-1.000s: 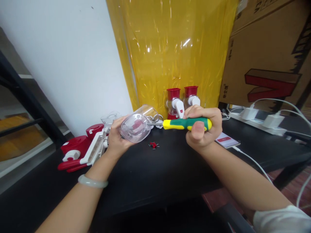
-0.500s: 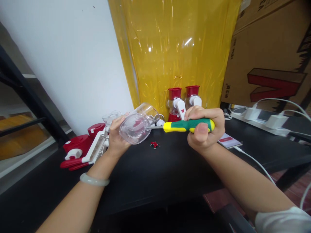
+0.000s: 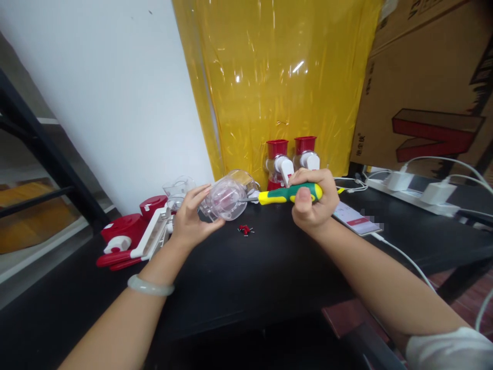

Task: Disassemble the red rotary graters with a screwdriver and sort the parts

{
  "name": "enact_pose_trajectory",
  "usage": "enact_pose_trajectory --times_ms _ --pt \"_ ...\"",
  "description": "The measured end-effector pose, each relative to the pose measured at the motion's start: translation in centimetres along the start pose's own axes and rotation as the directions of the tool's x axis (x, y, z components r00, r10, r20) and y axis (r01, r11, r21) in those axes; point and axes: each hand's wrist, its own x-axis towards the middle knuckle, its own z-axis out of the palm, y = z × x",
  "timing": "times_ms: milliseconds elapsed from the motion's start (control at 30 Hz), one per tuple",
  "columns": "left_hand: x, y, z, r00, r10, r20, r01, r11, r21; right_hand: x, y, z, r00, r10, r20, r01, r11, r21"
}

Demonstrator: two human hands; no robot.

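Note:
My left hand (image 3: pixel 190 220) holds a clear plastic cup-shaped part (image 3: pixel 227 197) on its side above the black table (image 3: pixel 246 277), thumb under it and fingers partly spread along its left side. My right hand (image 3: pixel 313 203) is a fist around a green and yellow screwdriver (image 3: pixel 288 193). The screwdriver's metal shaft points left into the clear part. Small red pieces with screws (image 3: pixel 244 229) lie on the table just below the part.
Red and white plastic parts (image 3: pixel 131 239) lie at the left. Two red-topped assembled units (image 3: pixel 291 160) stand against yellow film (image 3: pixel 277 77). A phone (image 3: pixel 356 218), white chargers (image 3: pixel 418 190) and cables sit at the right, below a cardboard box (image 3: pixel 427 87).
Both hands moved away from me and lower with the part and screwdriver. My left fingers have loosened and spread on the clear part; my right hand slid toward the handle's end.

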Motion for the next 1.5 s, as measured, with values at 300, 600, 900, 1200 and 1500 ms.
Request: enact_pose_trajectory --times_ms 300,600,900,1200,1500 --pt "0.4 1.3 -0.2 0.991 -0.007 0.135 -0.012 0.990 0.141 -0.2 0.1 -0.3 0.998 0.022 0.055 -0.016 0.993 -0.115" --pt "0.2 1.1 -0.2 0.990 -0.058 0.127 0.037 0.986 0.161 -0.4 0.5 -0.4 0.990 0.075 0.121 -0.056 0.987 -0.148" --pt "0.2 1.1 0.0 0.992 -0.053 0.116 0.033 0.985 0.167 0.0 1.2 -0.6 0.991 0.100 0.087 -0.076 0.965 -0.250" --pt "0.3 1.0 0.0 0.997 -0.063 0.042 0.054 0.980 0.194 -0.7 2.8 -0.2 0.905 0.251 0.344 -0.119 0.925 -0.362" --pt "0.1 1.2 0.3 0.993 -0.108 0.041 0.098 0.976 0.195 -2.7 3.9 0.6 0.509 0.508 0.695 0.022 0.799 -0.600"
